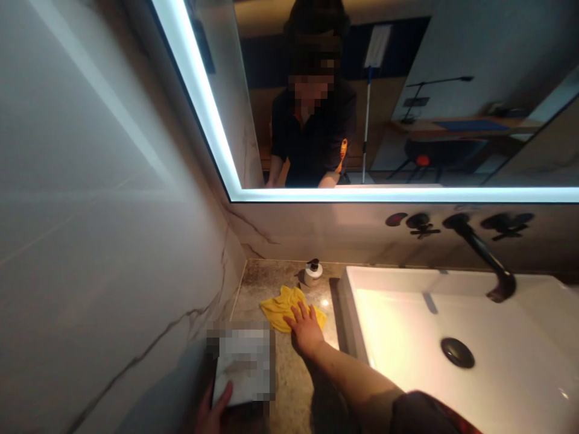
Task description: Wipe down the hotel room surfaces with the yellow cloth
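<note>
My right hand [307, 330] lies flat with its fingers spread on a crumpled yellow cloth [278, 310], which rests on the stone countertop [289, 374]. Just behind the cloth stands a small white pump bottle [313, 274] with a black top. At the lower left, my left hand [213, 407] grips the near left edge of a box-like thing with a white top and dark sides [244, 367]. The thumb is on its top; the other fingers are mostly hidden. Pixelation covers much of this thing, so its exact kind cannot be made out.
To the right sits a raised white basin [350, 313] with a black drain stopper [458, 352]. A black wall spout [486, 256] reaches over it, between cross handles [420, 224]. A marbled wall [136, 253] bounds the left. A lit mirror [362, 194] hangs behind, reflecting a person.
</note>
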The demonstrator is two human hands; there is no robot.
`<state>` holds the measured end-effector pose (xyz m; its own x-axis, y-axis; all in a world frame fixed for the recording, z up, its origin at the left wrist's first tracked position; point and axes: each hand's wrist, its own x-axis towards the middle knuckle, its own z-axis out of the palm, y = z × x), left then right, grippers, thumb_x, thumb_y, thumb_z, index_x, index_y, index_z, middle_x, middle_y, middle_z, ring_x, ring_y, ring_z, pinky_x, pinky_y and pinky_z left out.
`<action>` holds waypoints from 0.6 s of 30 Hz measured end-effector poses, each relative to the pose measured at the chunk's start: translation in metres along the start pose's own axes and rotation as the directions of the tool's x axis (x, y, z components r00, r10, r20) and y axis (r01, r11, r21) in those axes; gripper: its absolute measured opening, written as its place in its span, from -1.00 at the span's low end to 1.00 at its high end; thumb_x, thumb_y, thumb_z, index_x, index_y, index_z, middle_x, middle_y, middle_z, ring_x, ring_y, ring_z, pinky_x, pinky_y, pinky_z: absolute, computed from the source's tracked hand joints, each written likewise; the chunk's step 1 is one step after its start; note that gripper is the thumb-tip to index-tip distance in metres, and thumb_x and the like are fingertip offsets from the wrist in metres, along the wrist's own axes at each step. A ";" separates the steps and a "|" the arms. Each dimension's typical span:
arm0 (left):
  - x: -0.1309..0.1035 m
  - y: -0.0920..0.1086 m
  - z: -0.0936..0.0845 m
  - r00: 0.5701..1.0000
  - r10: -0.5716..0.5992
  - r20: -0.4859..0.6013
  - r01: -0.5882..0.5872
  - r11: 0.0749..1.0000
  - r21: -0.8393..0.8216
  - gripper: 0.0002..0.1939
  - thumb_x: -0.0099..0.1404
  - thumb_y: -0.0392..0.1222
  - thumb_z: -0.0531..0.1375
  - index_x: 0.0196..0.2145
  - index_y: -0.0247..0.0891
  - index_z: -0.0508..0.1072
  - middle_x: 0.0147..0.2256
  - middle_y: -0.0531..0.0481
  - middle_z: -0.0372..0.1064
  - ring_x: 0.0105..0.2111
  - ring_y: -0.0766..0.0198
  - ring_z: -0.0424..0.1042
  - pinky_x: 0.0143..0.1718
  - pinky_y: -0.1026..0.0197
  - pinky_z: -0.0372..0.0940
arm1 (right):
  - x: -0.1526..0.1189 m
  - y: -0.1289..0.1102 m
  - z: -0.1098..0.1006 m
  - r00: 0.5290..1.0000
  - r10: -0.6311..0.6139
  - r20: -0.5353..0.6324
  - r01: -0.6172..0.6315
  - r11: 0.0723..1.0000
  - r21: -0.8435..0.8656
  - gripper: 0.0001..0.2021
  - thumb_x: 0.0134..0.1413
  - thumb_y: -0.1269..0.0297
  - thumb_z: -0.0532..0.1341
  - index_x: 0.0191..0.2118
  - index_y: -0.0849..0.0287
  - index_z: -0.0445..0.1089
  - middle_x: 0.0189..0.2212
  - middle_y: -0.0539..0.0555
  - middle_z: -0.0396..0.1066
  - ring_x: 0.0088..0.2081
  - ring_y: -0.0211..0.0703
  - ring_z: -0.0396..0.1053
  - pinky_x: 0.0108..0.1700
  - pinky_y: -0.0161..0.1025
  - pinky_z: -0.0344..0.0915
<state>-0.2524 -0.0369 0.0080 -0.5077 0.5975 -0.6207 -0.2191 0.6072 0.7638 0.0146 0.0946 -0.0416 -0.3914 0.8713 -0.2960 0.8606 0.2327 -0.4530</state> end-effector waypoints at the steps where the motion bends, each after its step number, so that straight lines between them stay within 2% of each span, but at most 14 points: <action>1: 0.009 0.015 0.019 0.999 -0.026 0.029 0.028 0.998 -0.056 -0.61 0.09 -0.19 0.32 -0.08 -0.16 0.48 -0.11 -0.14 0.47 -0.08 -0.02 0.49 -0.18 0.04 0.50 | -0.008 -0.006 0.008 0.988 0.144 -0.047 -0.143 0.990 0.015 -0.50 0.24 0.39 0.01 0.28 0.02 0.20 0.36 0.24 -0.05 0.40 0.29 -0.30 0.33 0.34 -0.35; 3: 0.026 0.046 0.056 0.995 -0.055 0.087 0.066 0.989 -0.132 -0.57 0.15 -0.27 0.28 0.01 -0.21 0.42 -0.01 -0.15 0.42 -0.19 0.12 0.50 -0.23 0.10 0.50 | -0.025 -0.017 0.029 0.930 0.352 -0.110 -0.347 0.936 0.063 -0.45 0.24 0.48 -0.06 0.31 0.05 0.16 0.38 0.28 -0.13 0.40 0.29 -0.33 0.34 0.31 -0.28; 4: 0.035 0.061 0.072 0.993 -0.048 0.112 0.063 0.988 -0.140 -0.57 0.17 -0.30 0.26 0.03 -0.22 0.40 0.04 -0.15 0.39 -0.22 0.17 0.49 -0.24 0.12 0.49 | -0.034 -0.023 0.041 0.901 0.414 -0.129 -0.405 0.910 0.088 -0.43 0.23 0.51 -0.07 0.32 0.04 0.14 0.38 0.27 -0.15 0.39 0.28 -0.35 0.34 0.30 -0.27; 6: 0.050 0.086 0.096 0.984 -0.020 0.175 0.039 0.994 -0.103 -0.57 0.20 -0.30 0.24 0.05 -0.23 0.38 0.09 -0.16 0.34 -0.19 0.19 0.47 -0.22 0.09 0.49 | -0.055 -0.030 0.066 0.871 0.468 -0.150 -0.452 0.882 0.131 -0.40 0.21 0.54 -0.07 0.31 -0.03 0.15 0.39 0.22 -0.16 0.39 0.24 -0.35 0.35 0.29 -0.27; 8: 0.061 0.104 0.108 0.965 0.018 0.263 -0.016 1.000 -0.011 -0.52 0.22 -0.24 0.23 0.11 -0.22 0.33 0.12 -0.18 0.31 -0.06 0.09 0.45 -0.13 -0.02 0.47 | -0.077 -0.034 0.088 0.878 0.450 -0.164 -0.423 0.889 0.173 -0.41 0.23 0.54 -0.07 0.28 -0.13 0.18 0.40 0.11 -0.18 0.39 0.20 -0.35 0.36 0.30 -0.26; 10: 0.066 0.119 0.115 0.952 0.178 0.251 -0.223 0.961 0.163 -0.37 0.19 -0.15 0.27 0.19 -0.25 0.25 0.16 -0.25 0.26 0.10 -0.03 0.34 0.07 -0.13 0.36 | -0.095 -0.035 0.105 0.913 0.369 -0.173 -0.332 0.920 0.210 -0.46 0.27 0.47 -0.05 0.24 -0.23 0.23 0.39 -0.02 -0.17 0.39 0.16 -0.31 0.36 0.32 -0.21; 11: 0.065 0.126 0.120 0.922 0.335 0.196 -0.380 0.882 0.278 -0.27 0.13 -0.12 0.31 0.22 -0.32 0.21 0.19 -0.32 0.22 0.18 -0.10 0.26 0.18 -0.17 0.24 | -0.102 -0.035 0.111 0.934 0.318 -0.165 -0.278 0.934 0.226 -0.50 0.30 0.42 -0.04 0.22 -0.27 0.25 0.38 -0.07 -0.11 0.39 0.14 -0.24 0.36 0.32 -0.15; 12: 0.061 0.134 0.129 0.837 0.527 0.150 -0.540 0.748 0.385 -0.18 0.08 -0.09 0.33 0.24 -0.40 0.19 0.20 -0.38 0.18 0.22 -0.15 0.18 0.25 -0.18 0.13 | -0.108 -0.034 0.116 0.954 0.259 -0.149 -0.219 0.945 0.241 -0.54 0.32 0.35 -0.03 0.19 -0.31 0.26 0.35 -0.12 -0.03 0.38 0.13 -0.16 0.35 0.33 -0.10; 13: 0.054 0.142 0.141 0.699 0.698 0.155 -0.677 0.576 0.458 -0.16 0.07 -0.06 0.33 0.23 -0.46 0.19 0.21 -0.41 0.15 0.25 -0.17 0.13 0.30 -0.17 0.05 | -0.112 -0.033 0.120 0.973 0.195 -0.126 -0.158 0.954 0.255 -0.58 0.34 0.27 -0.02 0.18 -0.35 0.27 0.32 -0.15 0.06 0.36 0.12 -0.08 0.33 0.34 -0.04; 14: 0.045 0.149 0.159 0.549 0.806 0.223 -0.782 0.400 0.478 -0.20 0.09 -0.03 0.31 0.21 -0.48 0.23 0.20 -0.40 0.16 0.25 -0.15 0.12 0.31 -0.14 0.02 | -0.116 -0.031 0.123 0.985 0.138 -0.101 -0.107 0.957 0.271 -0.62 0.34 0.19 -0.01 0.15 -0.39 0.28 0.29 -0.18 0.13 0.34 0.12 -0.01 0.31 0.35 0.01; 15: 0.035 0.155 0.181 0.416 0.845 0.337 -0.862 0.248 0.442 -0.28 0.15 -0.02 0.26 0.18 -0.46 0.27 0.19 -0.36 0.20 0.23 -0.09 0.15 0.31 -0.11 0.04 | -0.120 -0.028 0.126 0.992 0.089 -0.084 -0.061 0.957 0.284 -0.66 0.34 0.12 0.01 0.13 -0.41 0.30 0.26 -0.20 0.17 0.33 0.14 0.03 0.30 0.35 0.04; 16: 0.024 0.161 0.206 0.327 0.808 0.490 -0.918 0.148 0.369 -0.39 0.23 -0.04 0.18 0.17 -0.40 0.29 0.18 -0.28 0.23 0.21 0.01 0.20 0.30 -0.03 0.07 | -0.124 -0.026 0.128 0.996 0.044 -0.082 -0.018 0.957 0.289 -0.69 0.32 0.07 0.02 0.10 -0.41 0.33 0.24 -0.21 0.20 0.31 0.15 0.07 0.28 0.35 0.07; 17: 0.015 0.165 0.232 0.283 0.730 0.622 -0.941 0.087 0.326 -0.44 0.25 -0.09 0.16 0.16 -0.38 0.30 0.18 -0.24 0.24 0.21 0.08 0.21 0.30 0.05 0.09 | -0.130 -0.022 0.129 0.995 0.007 -0.103 0.022 0.961 0.276 -0.71 0.30 0.02 0.05 0.06 -0.41 0.37 0.21 -0.22 0.25 0.28 0.16 0.14 0.25 0.33 0.13; 18: 0.006 0.168 0.258 0.284 0.638 0.716 -0.936 0.023 0.350 -0.42 0.25 -0.16 0.17 0.20 -0.38 0.26 0.22 -0.24 0.18 0.23 0.12 0.17 0.30 0.10 0.07 | -0.138 -0.018 0.130 0.990 -0.013 -0.143 0.049 0.967 0.250 -0.74 0.28 -0.02 0.07 0.01 -0.41 0.40 0.17 -0.23 0.31 0.23 0.15 0.22 0.20 0.28 0.20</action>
<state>-0.0772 0.2044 0.0866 0.3130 0.9317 0.1841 0.7621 -0.3621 0.5368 0.0109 -0.0860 -0.1021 -0.3519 0.9210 -0.1671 0.7317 0.1593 -0.6628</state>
